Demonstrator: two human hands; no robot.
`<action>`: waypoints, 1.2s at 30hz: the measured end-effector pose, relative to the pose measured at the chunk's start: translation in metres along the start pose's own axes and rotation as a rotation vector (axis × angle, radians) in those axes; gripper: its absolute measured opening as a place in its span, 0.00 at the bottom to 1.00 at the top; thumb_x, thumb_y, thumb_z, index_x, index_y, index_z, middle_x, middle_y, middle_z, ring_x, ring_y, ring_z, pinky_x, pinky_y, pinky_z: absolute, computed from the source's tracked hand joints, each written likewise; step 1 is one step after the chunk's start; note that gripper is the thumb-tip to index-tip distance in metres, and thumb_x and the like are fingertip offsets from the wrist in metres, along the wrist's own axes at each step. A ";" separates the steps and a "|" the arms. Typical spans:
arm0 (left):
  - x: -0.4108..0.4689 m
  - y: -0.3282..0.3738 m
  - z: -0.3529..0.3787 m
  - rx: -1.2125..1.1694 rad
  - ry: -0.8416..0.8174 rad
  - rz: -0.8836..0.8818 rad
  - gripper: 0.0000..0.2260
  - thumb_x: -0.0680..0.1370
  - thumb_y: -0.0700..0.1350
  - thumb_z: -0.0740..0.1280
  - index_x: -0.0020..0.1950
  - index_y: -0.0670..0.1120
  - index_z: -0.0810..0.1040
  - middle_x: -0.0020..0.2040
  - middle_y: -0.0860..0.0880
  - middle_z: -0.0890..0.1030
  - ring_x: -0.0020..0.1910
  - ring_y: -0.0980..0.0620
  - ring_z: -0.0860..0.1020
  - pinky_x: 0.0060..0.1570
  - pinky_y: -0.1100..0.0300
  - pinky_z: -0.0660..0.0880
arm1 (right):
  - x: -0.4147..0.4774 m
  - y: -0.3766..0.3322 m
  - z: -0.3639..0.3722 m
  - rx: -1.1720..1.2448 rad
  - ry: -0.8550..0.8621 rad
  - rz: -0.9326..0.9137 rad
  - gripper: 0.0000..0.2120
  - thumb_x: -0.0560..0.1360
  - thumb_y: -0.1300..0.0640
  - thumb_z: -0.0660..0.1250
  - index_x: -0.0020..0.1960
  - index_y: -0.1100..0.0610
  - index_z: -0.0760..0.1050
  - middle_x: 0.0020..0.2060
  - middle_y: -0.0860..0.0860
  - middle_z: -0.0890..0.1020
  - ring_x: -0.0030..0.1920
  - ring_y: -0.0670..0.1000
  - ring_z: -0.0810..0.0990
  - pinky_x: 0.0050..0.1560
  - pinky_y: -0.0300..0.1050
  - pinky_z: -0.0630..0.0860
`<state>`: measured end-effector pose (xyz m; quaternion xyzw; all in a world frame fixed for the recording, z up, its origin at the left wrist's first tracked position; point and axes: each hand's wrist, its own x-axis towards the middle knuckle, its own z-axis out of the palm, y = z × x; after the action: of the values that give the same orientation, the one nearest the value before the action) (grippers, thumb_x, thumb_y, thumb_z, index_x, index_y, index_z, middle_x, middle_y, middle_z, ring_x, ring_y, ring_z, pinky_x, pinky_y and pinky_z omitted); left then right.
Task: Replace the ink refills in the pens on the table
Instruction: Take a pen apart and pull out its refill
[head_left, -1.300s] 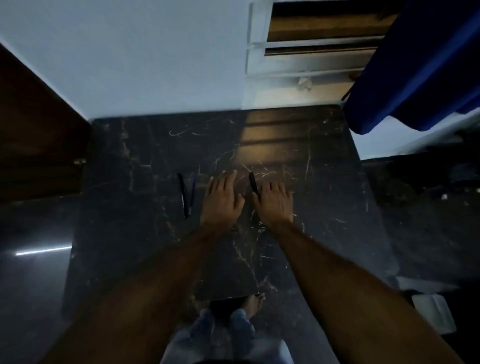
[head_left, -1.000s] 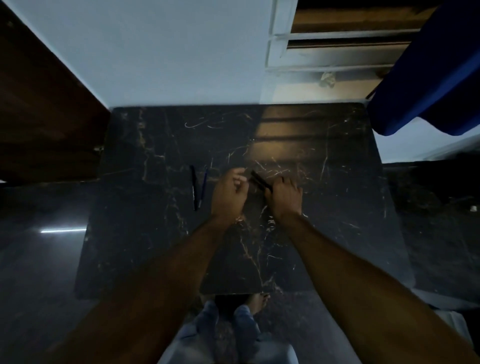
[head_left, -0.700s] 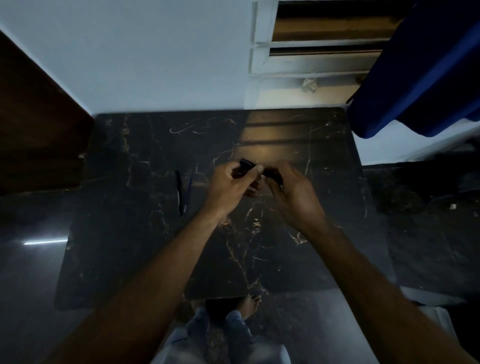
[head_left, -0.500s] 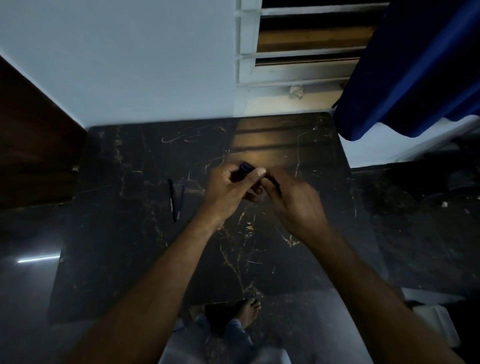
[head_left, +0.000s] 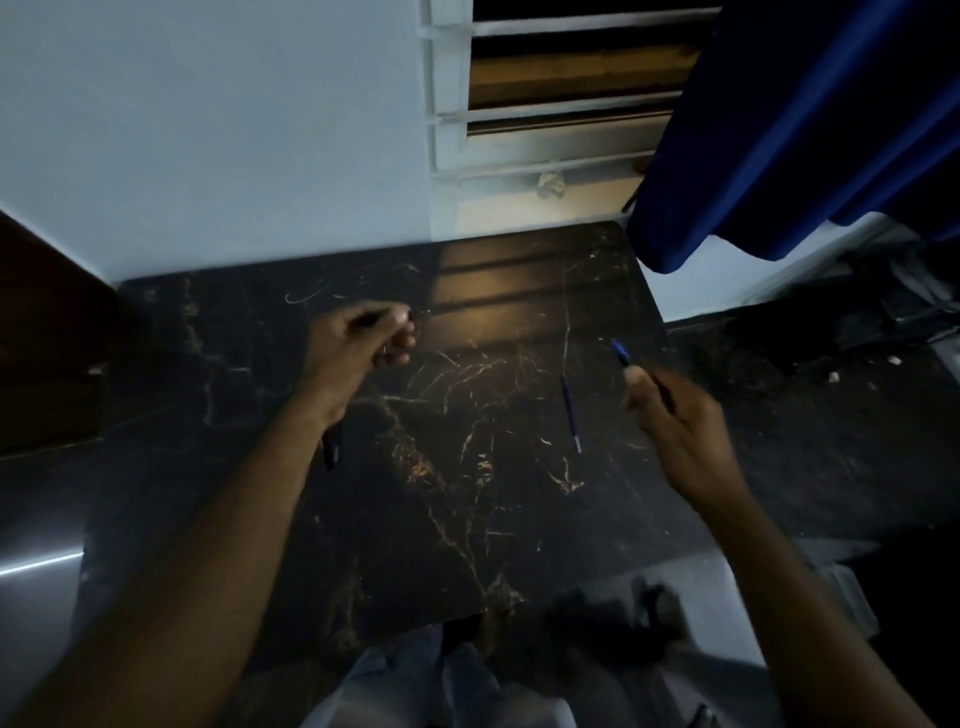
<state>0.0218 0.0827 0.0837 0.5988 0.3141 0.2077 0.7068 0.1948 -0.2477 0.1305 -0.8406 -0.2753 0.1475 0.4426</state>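
Note:
Above the black marble table (head_left: 467, 519) my hands are held wide apart. My left hand (head_left: 363, 345) grips a dark pen part (head_left: 375, 319) near the table's far left. Over the right edge, my right hand (head_left: 675, 421) pinches another pen part whose blue end (head_left: 620, 353) sticks out past my thumb. A thin blue refill (head_left: 570, 413) lies loose on the table between my hands, closer to the right one. Under my left forearm a dark pen (head_left: 331, 451) lies on the table, mostly hidden.
A white wall and a louvred window (head_left: 561, 104) stand behind the table. A blue curtain (head_left: 779, 130) hangs at the back right corner. Dark wood (head_left: 47, 338) borders the left side. My feet and the floor show below the near edge.
My hands held one pen together over the middle; they have now pulled apart, each with a part of it. A blue refill now lies on the table.

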 end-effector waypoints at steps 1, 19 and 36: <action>0.001 -0.010 -0.003 0.106 -0.058 -0.005 0.06 0.80 0.43 0.75 0.56 0.48 0.87 0.49 0.46 0.89 0.48 0.46 0.88 0.45 0.58 0.85 | -0.006 0.008 -0.004 0.086 0.054 0.052 0.22 0.83 0.37 0.61 0.40 0.52 0.75 0.29 0.44 0.73 0.30 0.45 0.70 0.33 0.45 0.67; 0.005 -0.149 0.049 1.109 -0.184 0.354 0.12 0.77 0.52 0.76 0.59 0.52 0.87 0.64 0.52 0.80 0.65 0.46 0.74 0.61 0.44 0.69 | 0.039 0.126 0.115 -0.415 -0.004 0.451 0.13 0.81 0.51 0.69 0.59 0.57 0.85 0.52 0.62 0.88 0.53 0.63 0.87 0.53 0.51 0.80; 0.006 -0.151 0.048 1.178 -0.160 0.363 0.19 0.78 0.54 0.75 0.67 0.51 0.83 0.68 0.50 0.77 0.70 0.45 0.73 0.73 0.40 0.64 | 0.014 0.121 0.108 -0.279 -0.020 0.429 0.06 0.85 0.52 0.65 0.58 0.53 0.78 0.44 0.49 0.83 0.40 0.43 0.82 0.37 0.38 0.77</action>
<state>0.0469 0.0224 -0.0605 0.9459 0.2151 0.0706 0.2323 0.1932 -0.2231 -0.0301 -0.9311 -0.1126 0.2070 0.2784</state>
